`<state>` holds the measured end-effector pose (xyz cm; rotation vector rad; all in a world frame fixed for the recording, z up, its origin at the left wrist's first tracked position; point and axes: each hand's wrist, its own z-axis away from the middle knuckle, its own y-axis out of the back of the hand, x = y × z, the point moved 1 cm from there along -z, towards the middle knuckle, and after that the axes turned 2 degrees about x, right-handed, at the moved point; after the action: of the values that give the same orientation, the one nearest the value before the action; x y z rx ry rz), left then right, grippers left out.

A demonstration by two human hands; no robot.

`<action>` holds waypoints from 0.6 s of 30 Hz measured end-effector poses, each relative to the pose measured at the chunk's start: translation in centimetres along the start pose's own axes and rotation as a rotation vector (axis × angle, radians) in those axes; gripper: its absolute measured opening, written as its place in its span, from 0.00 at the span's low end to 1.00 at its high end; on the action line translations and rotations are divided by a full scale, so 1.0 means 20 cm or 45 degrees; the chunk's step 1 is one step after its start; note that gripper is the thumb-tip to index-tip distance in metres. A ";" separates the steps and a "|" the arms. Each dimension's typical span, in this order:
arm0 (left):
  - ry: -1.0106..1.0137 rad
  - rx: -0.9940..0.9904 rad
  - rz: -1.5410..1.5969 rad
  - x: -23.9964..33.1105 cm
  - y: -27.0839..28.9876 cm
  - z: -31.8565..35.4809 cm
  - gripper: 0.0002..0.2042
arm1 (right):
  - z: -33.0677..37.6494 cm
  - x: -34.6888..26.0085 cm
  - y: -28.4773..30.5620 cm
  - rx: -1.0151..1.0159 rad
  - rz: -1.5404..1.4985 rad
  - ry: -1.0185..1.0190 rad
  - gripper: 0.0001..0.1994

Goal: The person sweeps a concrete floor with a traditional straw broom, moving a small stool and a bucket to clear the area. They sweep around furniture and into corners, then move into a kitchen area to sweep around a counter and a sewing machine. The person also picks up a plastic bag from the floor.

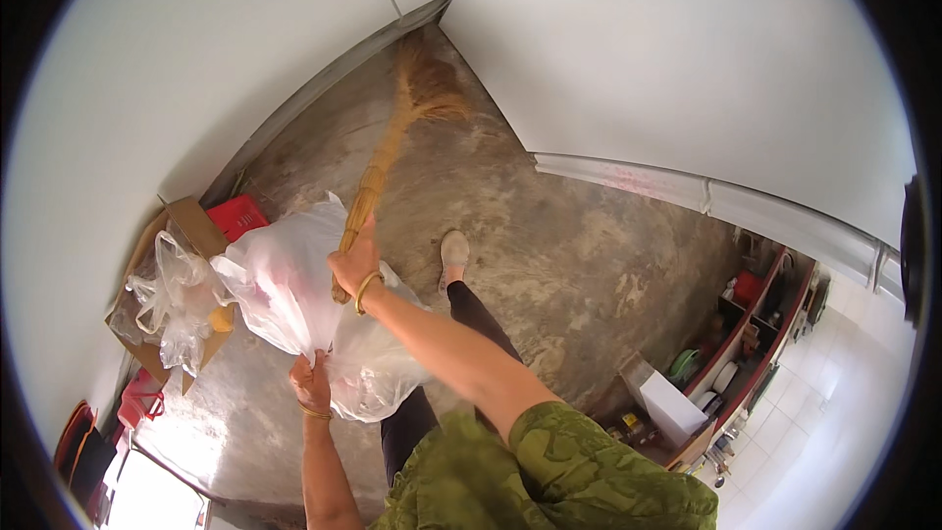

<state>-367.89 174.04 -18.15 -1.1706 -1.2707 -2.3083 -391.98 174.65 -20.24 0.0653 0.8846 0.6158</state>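
My right hand [359, 260] is closed round the lower handle of a long straw broom [381, 169]. The broom slants away from me, its bristles [429, 88] fanned out on the floor near the far corner. In my left hand [312, 385] is the gathered top of a white, half-see-through plastic bag [285, 260], gripped between the fingers. The bag bulges on both sides of that hand and reaches under my right wrist. Something reddish shows faintly through it; its contents cannot be made out.
At the left wall stands an open cardboard box [196, 226] stuffed with clear plastic bags [177, 294]. A red item [236, 217] lies behind it. White walls meet at the far corner. On the right, a low shelf [756, 334] holds several goods, beside a white box [667, 400].
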 end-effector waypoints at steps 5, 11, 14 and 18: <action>0.045 -0.004 0.050 0.09 -0.03 -0.02 0.14 | -0.05 0.00 0.20 -0.175 0.293 -0.142 0.43; 0.015 0.017 -0.034 0.07 -0.01 0.01 0.17 | 0.25 0.21 0.79 -0.180 0.308 0.029 0.42; -0.008 0.033 -0.049 0.10 -0.02 0.01 0.18 | 0.15 0.31 0.90 -0.062 0.259 0.105 0.41; -0.002 0.032 -0.004 0.15 -0.03 0.00 0.17 | -0.14 0.00 0.83 -0.245 0.245 -0.079 0.40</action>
<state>-370.11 174.78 -16.30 -1.1636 -1.2996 -2.2868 -401.99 187.80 -17.10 -0.0039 0.7610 0.8721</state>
